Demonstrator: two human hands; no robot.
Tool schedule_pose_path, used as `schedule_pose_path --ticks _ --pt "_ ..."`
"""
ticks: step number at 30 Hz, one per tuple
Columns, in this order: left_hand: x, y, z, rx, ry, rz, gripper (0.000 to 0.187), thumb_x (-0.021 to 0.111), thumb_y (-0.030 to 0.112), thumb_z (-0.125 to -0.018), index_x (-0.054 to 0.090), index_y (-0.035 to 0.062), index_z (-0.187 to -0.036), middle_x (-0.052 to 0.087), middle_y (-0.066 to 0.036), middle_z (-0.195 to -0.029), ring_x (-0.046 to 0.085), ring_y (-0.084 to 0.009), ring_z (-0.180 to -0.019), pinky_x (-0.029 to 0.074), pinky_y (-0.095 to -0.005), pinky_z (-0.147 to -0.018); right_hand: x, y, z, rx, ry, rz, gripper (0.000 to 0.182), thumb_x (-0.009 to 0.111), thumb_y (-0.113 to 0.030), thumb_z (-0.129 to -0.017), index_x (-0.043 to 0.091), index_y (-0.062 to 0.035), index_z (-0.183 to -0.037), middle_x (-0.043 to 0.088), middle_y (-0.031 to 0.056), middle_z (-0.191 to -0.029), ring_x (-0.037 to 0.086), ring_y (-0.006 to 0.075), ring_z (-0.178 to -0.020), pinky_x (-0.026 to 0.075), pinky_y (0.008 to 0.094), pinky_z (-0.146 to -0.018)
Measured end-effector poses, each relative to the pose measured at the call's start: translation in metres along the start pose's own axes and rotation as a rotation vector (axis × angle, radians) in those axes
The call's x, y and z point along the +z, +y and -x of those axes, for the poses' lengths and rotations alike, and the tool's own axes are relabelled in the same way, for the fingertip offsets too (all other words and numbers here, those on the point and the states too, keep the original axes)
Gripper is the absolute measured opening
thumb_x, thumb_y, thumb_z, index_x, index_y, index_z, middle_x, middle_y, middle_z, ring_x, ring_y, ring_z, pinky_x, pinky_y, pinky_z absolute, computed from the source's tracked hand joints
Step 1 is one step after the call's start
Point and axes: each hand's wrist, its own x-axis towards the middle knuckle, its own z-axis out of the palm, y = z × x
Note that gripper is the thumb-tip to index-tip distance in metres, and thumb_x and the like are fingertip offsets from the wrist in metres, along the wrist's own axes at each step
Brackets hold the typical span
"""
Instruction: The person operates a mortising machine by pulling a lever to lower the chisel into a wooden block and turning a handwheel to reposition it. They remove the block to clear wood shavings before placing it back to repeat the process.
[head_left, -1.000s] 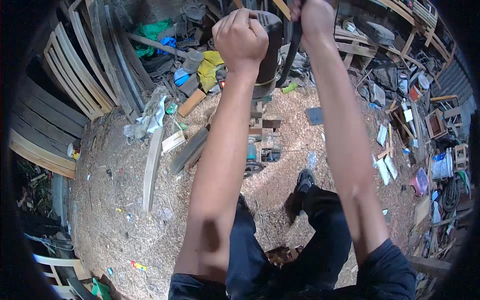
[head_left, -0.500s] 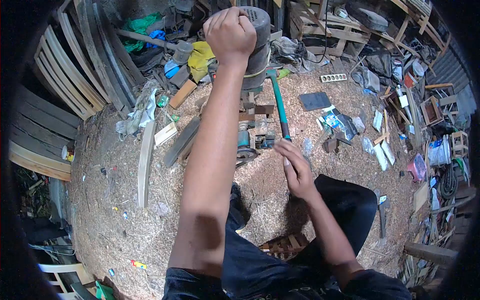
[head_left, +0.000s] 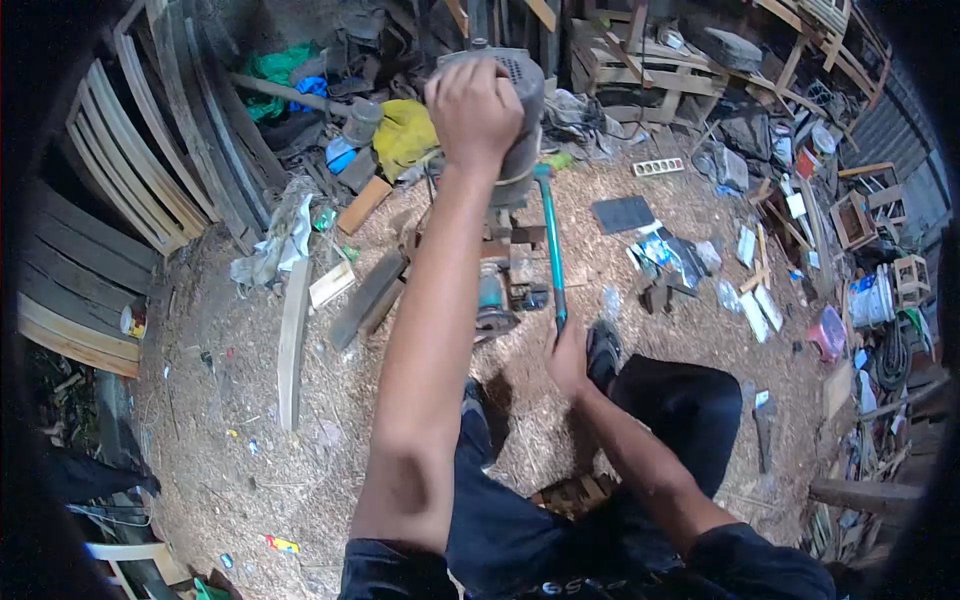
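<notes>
My left hand, at the end of an outstretched arm, is closed against the upper left side of a grey cylindrical motor. Its fingertips are hidden. The motor has a perforated end cap. My right hand is wrapped round the dark lower end of a long green-handled hammer. The hammer's head points away from me, right beside the motor. Below the motor, between the hammer and my left forearm, is a small machine with a teal body and a wheel.
Wood shavings cover the floor. Wooden offcuts lie left of my forearm, and curved boards lean at far left. On the right are a dark flat slab, a power strip, a pink basket and a white bucket.
My right hand has gone from loosely spread fingers to a grip round the hammer's handle. My left hand and the motor have shifted slightly toward me. The view has tilted a little.
</notes>
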Motion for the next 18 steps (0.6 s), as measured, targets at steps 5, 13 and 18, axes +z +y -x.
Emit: schedule_pose_path --ticks 5,13,18 --pt "0.011 -0.004 0.006 0.026 0.093 0.041 0.017 0.050 0.016 -0.079 0.062 0.0089 -0.070 0.066 -0.008 -0.077 0.062 -0.0280 -0.082 0.042 -0.0408 -0.082 0.014 0.029 0.007 -0.106 0.068 -0.013 0.040 0.048 -0.020 -0.099 0.041 0.0039 -0.130 0.059 0.0324 -0.095 0.057 0.0517 -0.086 0.045 0.0547 -0.074" --pt "0.000 0.001 0.000 0.009 0.024 0.018 0.017 0.051 0.017 -0.081 0.064 0.0095 -0.075 0.067 -0.007 -0.082 0.062 -0.0278 -0.087 0.041 -0.0415 -0.087 0.009 0.008 -0.001 -0.015 0.052 -0.063 0.048 0.052 -0.016 -0.095 0.038 0.0039 -0.137 0.056 0.0355 -0.111 0.056 0.0519 -0.101 0.045 0.0529 -0.085" --pt "-0.007 0.003 -0.005 -0.015 -0.068 -0.008 0.020 0.049 0.018 -0.084 0.068 0.0120 -0.085 0.069 -0.008 -0.092 0.062 -0.0304 -0.095 0.043 -0.0432 -0.087 -0.038 -0.036 0.006 -0.183 0.164 -0.137 0.041 0.058 -0.010 -0.091 0.048 0.0020 -0.129 0.048 0.0332 -0.125 0.051 0.0463 -0.114 0.043 0.0486 -0.095"
